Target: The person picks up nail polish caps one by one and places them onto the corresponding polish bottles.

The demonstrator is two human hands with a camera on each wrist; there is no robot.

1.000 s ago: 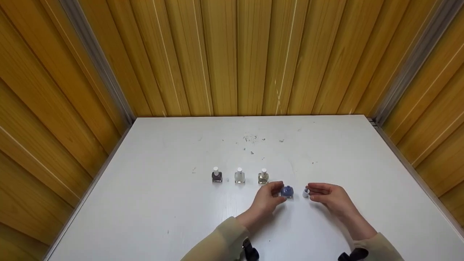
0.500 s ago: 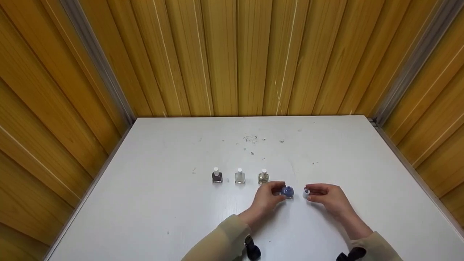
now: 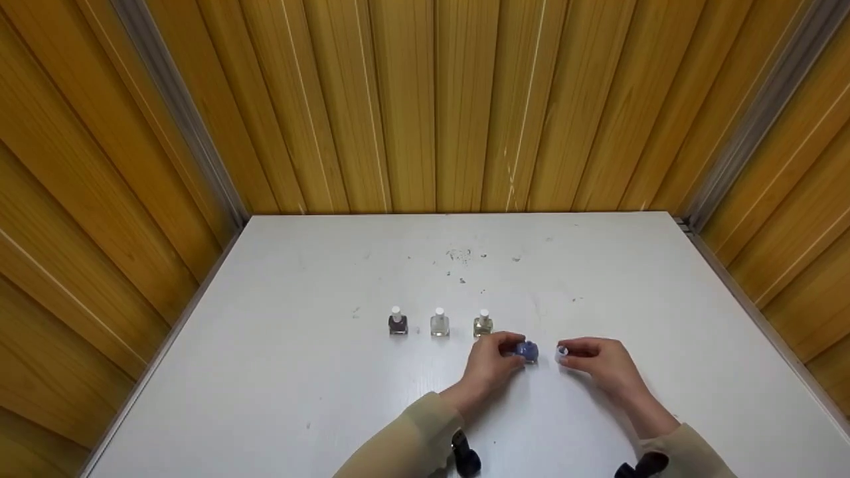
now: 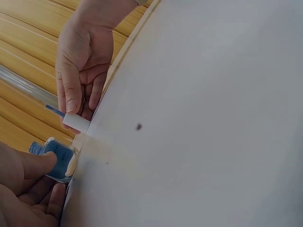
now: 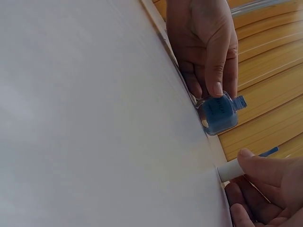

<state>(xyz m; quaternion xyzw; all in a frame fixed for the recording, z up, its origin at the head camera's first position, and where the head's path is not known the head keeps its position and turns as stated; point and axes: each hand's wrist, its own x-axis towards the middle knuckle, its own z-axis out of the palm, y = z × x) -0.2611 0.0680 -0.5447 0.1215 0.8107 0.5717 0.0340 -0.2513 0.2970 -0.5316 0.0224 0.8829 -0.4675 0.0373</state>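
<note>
My left hand [image 3: 488, 362] pinches a small nail polish bottle [image 3: 529, 352] of blue polish between thumb and fingers. Its threaded neck is uncapped and points up, as the bottle [image 5: 221, 113] shows in the right wrist view. To the right, a short gap away, my right hand [image 3: 607, 365] pinches the white cap [image 3: 562, 356]. In the left wrist view the cap [image 4: 75, 123] is upside down, its closed end at the tabletop. A blue-coated brush [image 4: 55, 111] sticks up from it, clear of the fingers.
Three capped polish bottles stand in a row left of my hands: a dark one [image 3: 398, 324], a clear one [image 3: 439, 324] and a pale yellowish one [image 3: 483, 325], nearest my left fingers. The white table [image 3: 299, 279] bears small marks. Wood-look panels [image 3: 431, 106] rise behind it.
My left thumb and fingers have come further over the blue bottle, which shifts slightly right. The right hand stays nearly in place with the cap, whose tilt changes a little.
</note>
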